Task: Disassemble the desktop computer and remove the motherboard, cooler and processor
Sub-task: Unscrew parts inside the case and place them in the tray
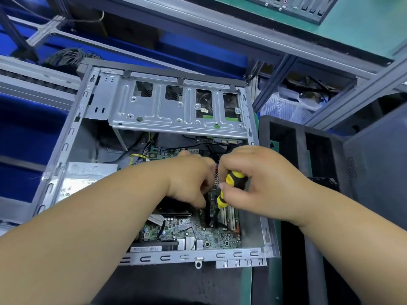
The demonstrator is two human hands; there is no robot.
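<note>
An open desktop case (66, 142) lies on its side with the green motherboard (198, 234) inside it. My right hand (257, 186) grips a yellow and black screwdriver (229, 188), whose tip points down at the board near the white slots (229, 216). My left hand (189, 177) reaches into the case beside it with fingers curled down over a dark part (176, 209); whether it holds anything there is hidden. The middle of the board lies under both hands, so no cooler or processor can be made out.
A metal drive cage (176, 111) spans the far half of the case and the power supply (86, 179) sits at its left. A black side panel (330, 172) lies to the right. Shelf frames (220, 34) stand behind, and another computer (293, 5) rests on the green upper shelf.
</note>
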